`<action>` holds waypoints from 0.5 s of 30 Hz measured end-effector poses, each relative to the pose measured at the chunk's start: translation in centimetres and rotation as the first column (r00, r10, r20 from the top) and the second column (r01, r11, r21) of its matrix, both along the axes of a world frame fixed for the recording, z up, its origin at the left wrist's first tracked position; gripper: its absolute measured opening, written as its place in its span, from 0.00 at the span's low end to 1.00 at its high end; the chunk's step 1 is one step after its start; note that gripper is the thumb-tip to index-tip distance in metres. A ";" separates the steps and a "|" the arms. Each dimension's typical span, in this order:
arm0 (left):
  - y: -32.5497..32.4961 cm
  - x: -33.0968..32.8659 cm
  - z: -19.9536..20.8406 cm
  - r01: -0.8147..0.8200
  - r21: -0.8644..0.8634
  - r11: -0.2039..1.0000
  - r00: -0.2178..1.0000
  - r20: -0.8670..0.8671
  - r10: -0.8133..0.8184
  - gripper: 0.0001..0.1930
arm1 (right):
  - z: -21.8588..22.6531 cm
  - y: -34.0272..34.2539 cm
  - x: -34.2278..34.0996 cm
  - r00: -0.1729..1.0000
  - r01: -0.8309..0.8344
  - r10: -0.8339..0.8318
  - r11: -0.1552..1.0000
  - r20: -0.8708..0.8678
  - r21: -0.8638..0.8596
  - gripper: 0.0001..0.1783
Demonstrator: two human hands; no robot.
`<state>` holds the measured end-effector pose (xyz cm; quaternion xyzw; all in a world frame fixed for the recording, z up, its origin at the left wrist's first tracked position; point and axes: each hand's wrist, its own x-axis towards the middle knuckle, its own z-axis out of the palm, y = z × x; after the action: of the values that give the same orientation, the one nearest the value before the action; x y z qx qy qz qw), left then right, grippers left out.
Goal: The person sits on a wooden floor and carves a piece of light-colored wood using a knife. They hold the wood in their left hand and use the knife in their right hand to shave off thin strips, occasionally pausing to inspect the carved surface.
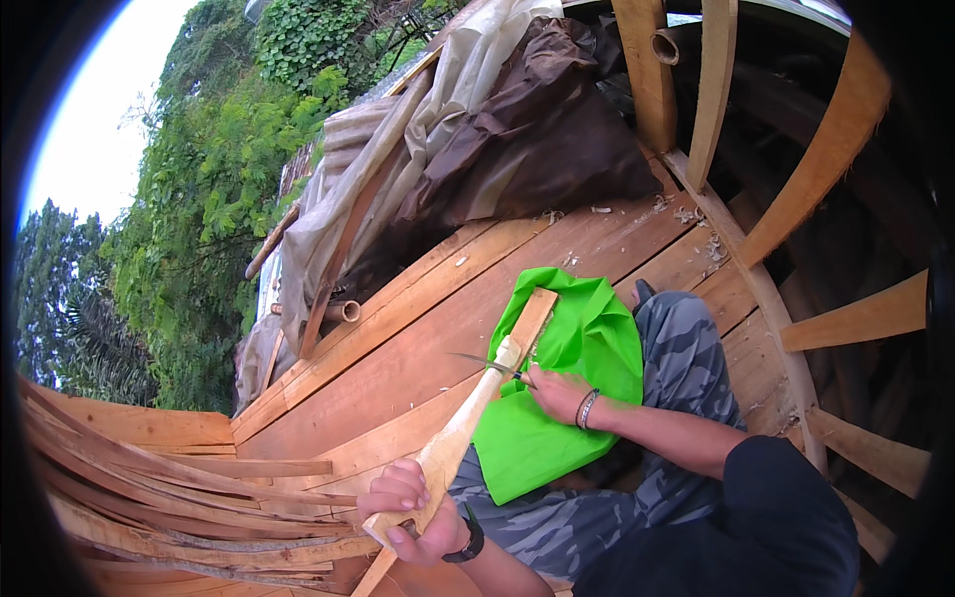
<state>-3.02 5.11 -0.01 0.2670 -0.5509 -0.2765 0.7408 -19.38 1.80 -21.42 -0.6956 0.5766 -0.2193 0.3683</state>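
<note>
L hand (418, 512) wrapped tight round near end of carved wood pc (456, 430); R hand (559, 395) in a fist on knife (477, 359), blade across the pc. Wood runs btwn both & past R hand, far end over green cloth (592, 343). Thin wood strips (298, 549) left of L hand; shavings (712, 249) on plank floor (428, 343) beyond R.

We look from the wearer's head through a wide fisheye camera, steeply down and forward, with the bare left hand (443, 532) and bare right hand (559, 394) near below us. Our view spans the reddish wooden plank floor (468, 298) and reaches leafy green trees (189, 269) farther off, upper left.
</note>
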 end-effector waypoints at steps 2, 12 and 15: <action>-0.4 0.1 0.2 0.026 -0.002 1.000 1.000 -0.006 -0.026 0.15 | -0.7 -0.3 -0.2 0.996 0.043 -0.029 0.986 -0.084 0.159 0.13; -0.3 0.3 0.1 0.030 -0.021 0.999 0.999 -0.019 -0.030 0.17 | -2.1 -0.3 0.0 0.986 0.100 -0.077 0.983 -0.146 0.157 0.14; 0.6 1.5 -0.8 -0.017 -0.008 1.000 1.000 -0.017 0.017 0.17 | 5.2 1.0 2.2 0.990 -0.136 0.136 0.991 -0.037 0.008 0.15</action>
<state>-1.51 5.68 -0.76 0.2665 -0.5435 -0.2703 0.7487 -17.21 2.79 -16.18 -0.7363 0.5351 -0.1790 0.3734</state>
